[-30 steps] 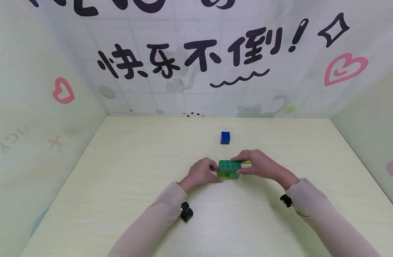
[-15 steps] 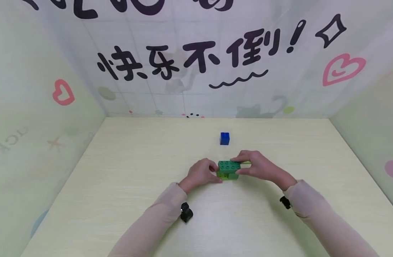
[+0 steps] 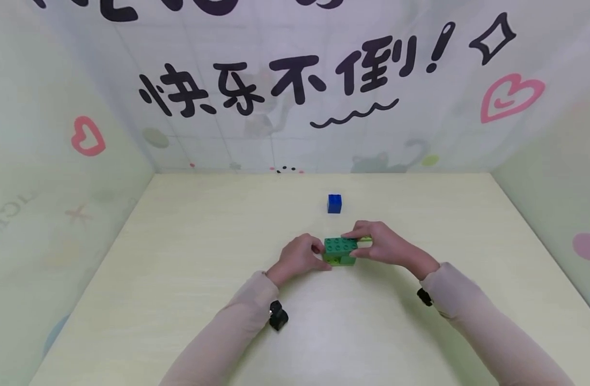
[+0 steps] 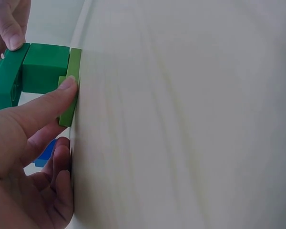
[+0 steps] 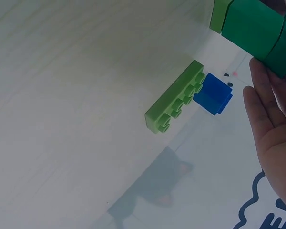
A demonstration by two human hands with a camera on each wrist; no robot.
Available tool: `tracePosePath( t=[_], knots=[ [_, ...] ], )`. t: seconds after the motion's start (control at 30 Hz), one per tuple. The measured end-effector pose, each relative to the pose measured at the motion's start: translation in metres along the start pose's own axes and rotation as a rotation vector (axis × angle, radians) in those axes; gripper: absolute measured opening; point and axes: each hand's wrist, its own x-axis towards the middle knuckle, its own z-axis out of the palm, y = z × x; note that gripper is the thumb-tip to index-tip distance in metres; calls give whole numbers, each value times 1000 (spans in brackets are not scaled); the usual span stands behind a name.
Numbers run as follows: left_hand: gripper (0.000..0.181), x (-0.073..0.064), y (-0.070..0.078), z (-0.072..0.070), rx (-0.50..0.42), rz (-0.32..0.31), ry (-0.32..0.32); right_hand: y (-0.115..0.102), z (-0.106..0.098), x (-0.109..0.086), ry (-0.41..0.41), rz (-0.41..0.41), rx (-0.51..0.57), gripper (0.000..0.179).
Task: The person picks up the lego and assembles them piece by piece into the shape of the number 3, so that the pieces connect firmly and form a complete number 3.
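Note:
At the middle of the table is a small stack: a light green flat brick [image 4: 73,88] at the bottom, a green block [image 4: 45,68] in the middle and a dark green studded brick [image 3: 340,245] on top, overhanging the base on the left. My left hand [image 3: 301,254] pinches the bottom brick, its thumb lying on the near side. From the right, my right hand [image 3: 383,244] grips the top brick between thumb and fingers. In the right wrist view, fingers of that hand [image 5: 276,109] lie against the dark green brick; the thumb is mostly out of view.
Behind the right hand another light green flat brick [image 5: 175,98] lies on the table, mostly hidden in the head view. Farther back stands a blue brick [image 3: 334,203]. A printed cloth wall [image 3: 275,145] closes off the table's back, with more walls at both sides.
Both hands keep their hold on the stack, almost still. The whole head view has shifted slightly; the blue brick stays where it was on the table.

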Motion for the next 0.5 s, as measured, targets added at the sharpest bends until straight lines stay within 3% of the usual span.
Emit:
tracePosePath(
  t=[0.2, 0.5],
  knots=[
    [32, 0, 2, -2, 0, -1, 6, 1, -3, 1, -4, 4, 4, 38],
    [31, -2, -1, -2, -3, 18, 8, 9, -9, 3, -60, 45, 180, 45]
  ],
)
